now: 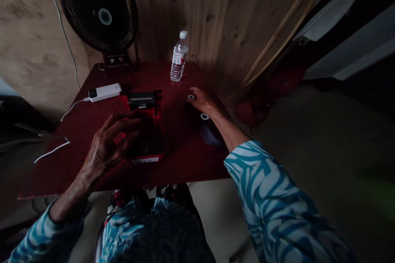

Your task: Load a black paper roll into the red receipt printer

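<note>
My left hand is over the left side of a small red and black machine, its fingers spread and slightly bent. The machine's raised black part stands at its back, and a pale label runs along its front edge. To the right, my right hand has thumb and fingers around a dark piece with a white ring on it. A second white ring shows beside my wrist, on something dark. Their full shapes are lost in shadow. A bluish, translucent thing lies just below.
A clear water bottle stands at the back of the red table. Toward the back left are a white power bank with a cable and a black fan. The wooden wall rises behind.
</note>
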`<state>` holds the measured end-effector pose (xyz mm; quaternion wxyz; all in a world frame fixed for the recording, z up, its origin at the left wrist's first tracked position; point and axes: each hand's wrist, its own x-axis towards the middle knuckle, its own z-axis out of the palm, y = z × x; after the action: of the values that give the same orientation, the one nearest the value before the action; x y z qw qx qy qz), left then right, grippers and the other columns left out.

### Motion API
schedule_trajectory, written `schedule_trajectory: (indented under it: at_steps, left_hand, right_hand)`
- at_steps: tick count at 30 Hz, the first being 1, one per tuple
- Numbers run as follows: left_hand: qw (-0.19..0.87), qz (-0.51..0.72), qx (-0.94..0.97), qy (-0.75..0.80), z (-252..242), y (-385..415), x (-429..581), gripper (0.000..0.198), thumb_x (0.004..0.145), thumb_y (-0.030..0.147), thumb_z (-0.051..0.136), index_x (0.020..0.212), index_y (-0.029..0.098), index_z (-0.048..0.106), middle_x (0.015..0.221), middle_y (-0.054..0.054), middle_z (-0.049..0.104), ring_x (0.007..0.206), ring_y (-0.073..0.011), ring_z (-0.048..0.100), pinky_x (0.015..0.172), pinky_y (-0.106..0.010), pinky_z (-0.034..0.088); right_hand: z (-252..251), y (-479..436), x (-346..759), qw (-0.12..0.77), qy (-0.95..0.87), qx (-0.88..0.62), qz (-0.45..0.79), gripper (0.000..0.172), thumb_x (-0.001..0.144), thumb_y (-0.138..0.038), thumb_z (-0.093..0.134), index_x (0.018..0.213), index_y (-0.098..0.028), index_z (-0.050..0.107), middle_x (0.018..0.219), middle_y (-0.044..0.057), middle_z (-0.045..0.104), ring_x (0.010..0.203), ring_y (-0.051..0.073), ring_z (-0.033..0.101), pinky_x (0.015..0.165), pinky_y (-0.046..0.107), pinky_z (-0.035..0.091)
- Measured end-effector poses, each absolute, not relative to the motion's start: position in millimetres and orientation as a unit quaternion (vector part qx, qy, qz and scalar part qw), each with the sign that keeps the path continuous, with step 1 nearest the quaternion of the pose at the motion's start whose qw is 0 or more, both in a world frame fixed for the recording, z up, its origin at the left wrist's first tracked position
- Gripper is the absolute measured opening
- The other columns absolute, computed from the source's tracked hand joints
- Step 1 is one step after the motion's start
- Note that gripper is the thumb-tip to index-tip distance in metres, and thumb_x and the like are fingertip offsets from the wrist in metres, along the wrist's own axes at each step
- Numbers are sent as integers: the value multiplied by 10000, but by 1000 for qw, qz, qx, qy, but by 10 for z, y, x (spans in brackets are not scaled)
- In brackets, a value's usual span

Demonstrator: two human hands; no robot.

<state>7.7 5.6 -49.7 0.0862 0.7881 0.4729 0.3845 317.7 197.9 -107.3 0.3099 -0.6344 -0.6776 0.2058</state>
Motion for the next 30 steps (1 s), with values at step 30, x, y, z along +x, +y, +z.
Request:
schedule_trajectory:
  at_steps: [30]
  left_hand:
    - [254, 317, 779, 478, -311, -71, 55, 383, 931, 459, 617, 1267, 289, 687, 1122, -63, 778, 920, -269, 757, 754, -362, 631]
  right_hand:
    - [-428, 162, 2549, 421, -730, -304, 445, 329, 921, -429, 615, 1222, -298, 641, 1165, 32, 725, 1097, 200, 682, 962, 378, 554]
